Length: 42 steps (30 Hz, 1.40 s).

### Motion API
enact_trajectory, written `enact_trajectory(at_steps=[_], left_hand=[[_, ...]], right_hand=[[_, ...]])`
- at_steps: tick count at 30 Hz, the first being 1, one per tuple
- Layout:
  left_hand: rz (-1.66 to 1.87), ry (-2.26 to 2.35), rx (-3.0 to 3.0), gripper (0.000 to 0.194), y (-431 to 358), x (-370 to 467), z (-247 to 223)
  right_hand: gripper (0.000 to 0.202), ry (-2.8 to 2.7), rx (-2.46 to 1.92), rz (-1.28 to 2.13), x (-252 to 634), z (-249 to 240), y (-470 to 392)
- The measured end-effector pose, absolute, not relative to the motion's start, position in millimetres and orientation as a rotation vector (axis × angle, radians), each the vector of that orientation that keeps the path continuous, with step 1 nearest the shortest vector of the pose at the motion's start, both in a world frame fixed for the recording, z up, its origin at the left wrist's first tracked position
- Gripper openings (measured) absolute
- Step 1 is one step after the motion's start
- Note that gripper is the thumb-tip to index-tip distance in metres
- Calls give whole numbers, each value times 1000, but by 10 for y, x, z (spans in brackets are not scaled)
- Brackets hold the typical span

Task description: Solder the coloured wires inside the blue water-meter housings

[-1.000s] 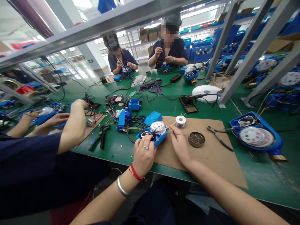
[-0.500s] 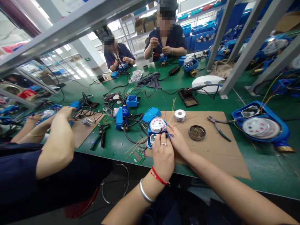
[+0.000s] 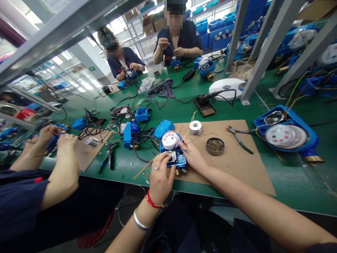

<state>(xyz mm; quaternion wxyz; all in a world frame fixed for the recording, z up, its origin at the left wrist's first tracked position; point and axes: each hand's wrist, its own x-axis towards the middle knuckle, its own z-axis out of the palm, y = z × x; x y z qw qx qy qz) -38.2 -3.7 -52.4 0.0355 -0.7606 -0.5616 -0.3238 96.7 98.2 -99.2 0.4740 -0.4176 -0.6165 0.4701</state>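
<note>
A water meter (image 3: 170, 140) with a round white dial and an open blue housing sits in front of me on the cardboard. My left hand (image 3: 161, 177) grips its near left side, fingertips by the square silver-rimmed part (image 3: 172, 156) and thumb lower down. My right hand (image 3: 194, 156) is closed against the meter's right side, where thin coloured wires come out by its fingers; its fingertips are partly hidden. Left of my left hand, a green circuit board (image 3: 146, 176) is mostly covered, with yellow wires (image 3: 143, 168) beside it.
On the cardboard (image 3: 237, 175) lie a solder spool (image 3: 195, 128), a round tin (image 3: 215, 146) and cutting pliers (image 3: 240, 140). A soldering iron stand (image 3: 205, 107) stands behind. Another meter (image 3: 286, 131) is at right. A co-worker's arms (image 3: 63, 158) work at left; two people sit opposite.
My left hand has moved left and down, uncovering the meter's lower part and the square piece. My right hand stays at the meter's side. The co-worker's hands at left have shifted.
</note>
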Motion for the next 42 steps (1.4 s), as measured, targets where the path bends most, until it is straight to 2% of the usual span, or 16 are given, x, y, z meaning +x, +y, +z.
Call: enact_trajectory(at_steps=[5, 11, 20, 24, 29, 34, 37, 42], left_hand=[[-1120, -1676, -2300, 33, 31, -555, -762], [-1105, -1519, -2361, 36, 319, -625, -846], [-993, -1464, -2453, 45, 311, -621, -608], [-1037, -1488, -2428, 40, 178, -566, -467], [-1057, -1876, -2198, 24, 57, -582, -437], [-1198, -2248, -1974, 26, 53, -623, -473], [-1206, -2225, -1950, 26, 71, -597, -440], [-1091, -1937, -1999, 26, 132, -416, -257]], right_hand=[[47, -1558, -1003, 1069, 894, -895, 951], [49, -1570, -995, 1040, 930, -953, 1136], [62, -1488, -1024, 1105, 932, -1135, 1135], [64, -1477, -1020, 1132, 945, -1143, 1125], [62, -1481, -1008, 1157, 969, -1115, 1128], [63, -1488, -1010, 1132, 954, -1108, 1108], [60, -1481, -1013, 1122, 947, -1107, 1102], [58, -1490, -1002, 1112, 947, -1100, 1106]])
